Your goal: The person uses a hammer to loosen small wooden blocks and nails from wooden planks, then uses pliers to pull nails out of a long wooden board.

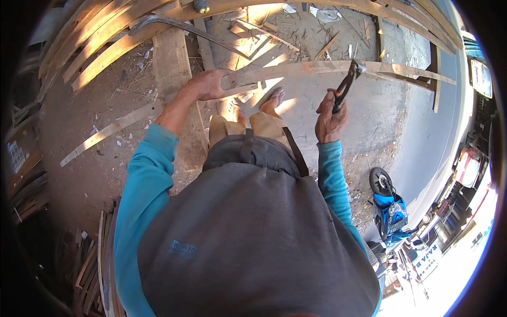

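Note:
My left hand point(212, 84) is closed around the left end of a long pale wooden slat point(301, 69), which stretches away to the right in front of me. In my right hand point(332, 119), held upright, is a hammer point(346, 87) with a dark handle and a shiny metal head. The head overlaps the slat in the view; whether they touch I cannot tell. Beneath my left forearm lies a wide wooden plank point(174, 63). A dark metal crowbar point(198, 31) with a hooked end rests across the wood beyond my left hand.
Curved-looking wooden beams point(121, 37) span the far side. Wood splinters point(266, 34) and scraps litter the dusty floor. Another slat point(111, 127) lies at left, and a stack of boards point(103, 259) stands lower left. A blue motorcycle point(390, 211) is parked at right.

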### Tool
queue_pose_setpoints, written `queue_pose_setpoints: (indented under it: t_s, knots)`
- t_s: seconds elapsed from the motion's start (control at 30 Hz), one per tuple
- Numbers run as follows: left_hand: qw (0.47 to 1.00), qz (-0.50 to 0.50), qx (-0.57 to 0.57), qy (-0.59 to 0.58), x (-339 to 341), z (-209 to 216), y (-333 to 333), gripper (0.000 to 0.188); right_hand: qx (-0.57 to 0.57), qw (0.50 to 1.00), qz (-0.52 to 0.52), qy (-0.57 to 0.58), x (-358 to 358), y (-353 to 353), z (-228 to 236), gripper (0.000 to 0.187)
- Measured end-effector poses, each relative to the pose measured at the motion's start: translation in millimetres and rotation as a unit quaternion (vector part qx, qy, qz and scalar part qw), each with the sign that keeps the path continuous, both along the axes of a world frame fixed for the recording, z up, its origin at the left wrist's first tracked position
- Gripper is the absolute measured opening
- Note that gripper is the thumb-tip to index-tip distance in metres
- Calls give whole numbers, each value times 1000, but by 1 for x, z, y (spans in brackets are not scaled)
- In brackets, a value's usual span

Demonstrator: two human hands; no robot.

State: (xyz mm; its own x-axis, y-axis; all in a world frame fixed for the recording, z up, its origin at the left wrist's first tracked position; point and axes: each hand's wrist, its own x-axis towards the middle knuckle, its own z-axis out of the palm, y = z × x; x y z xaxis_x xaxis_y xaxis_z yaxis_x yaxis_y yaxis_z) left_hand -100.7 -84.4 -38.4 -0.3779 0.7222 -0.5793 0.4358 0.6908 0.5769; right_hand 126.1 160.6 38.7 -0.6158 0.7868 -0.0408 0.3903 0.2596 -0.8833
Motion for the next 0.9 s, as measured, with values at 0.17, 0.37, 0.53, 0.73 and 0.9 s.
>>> queue_pose_setpoints:
  t_s: [0.17, 0.37, 0.53, 0.73, 0.9]
  knots:
    - [999, 0, 17, -33, -2, 4, 4, 74, -215, 928, 35, -302, 34, 34, -89, 34]
    - [1000, 4, 15, -9, -2, -9, -2, 72, -186, 957, 43, -216, 61, -10, -68, 27]
    - [997, 14, 40, 68, 2, -4, -14, 74, -257, 935, 99, -223, 53, -53, -22, 33]
    - [998, 25, 8, 49, 10, -7, -24, 70, -379, 870, 263, -175, 19, -77, 5, 44]
    - [989, 30, 25, 142, 27, -11, -30, 60, -500, 807, 237, -207, -1, -99, 14, 48]
